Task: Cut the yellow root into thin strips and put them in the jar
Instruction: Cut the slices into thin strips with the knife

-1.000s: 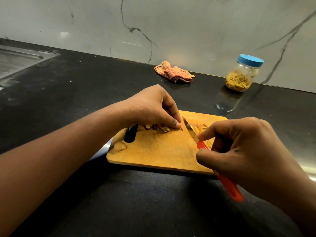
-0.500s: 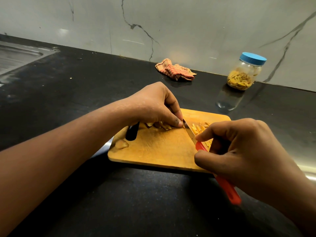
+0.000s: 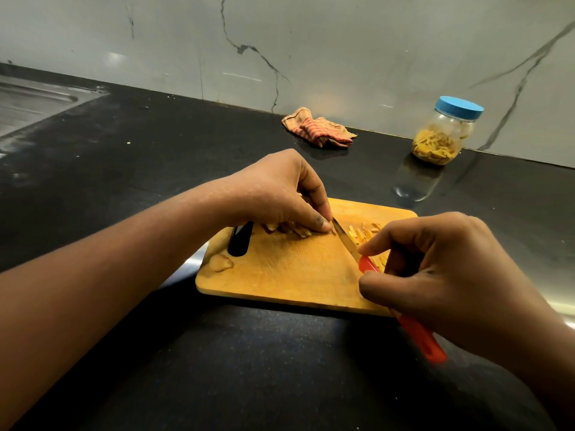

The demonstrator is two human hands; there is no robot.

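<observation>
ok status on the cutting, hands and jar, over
Left hand holds yellow root on cutting board; right hand grips red-handled knife, blade tip beside the root. Cut strips right of blade. Jar capped, by the wall.

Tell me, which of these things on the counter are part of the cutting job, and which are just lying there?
In the job: yellow root held by the left hand; knife in the right hand; cut strips; cutting board; jar, lid on.

Lying about: crumpled cloth by the wall; sink, far left.
</observation>
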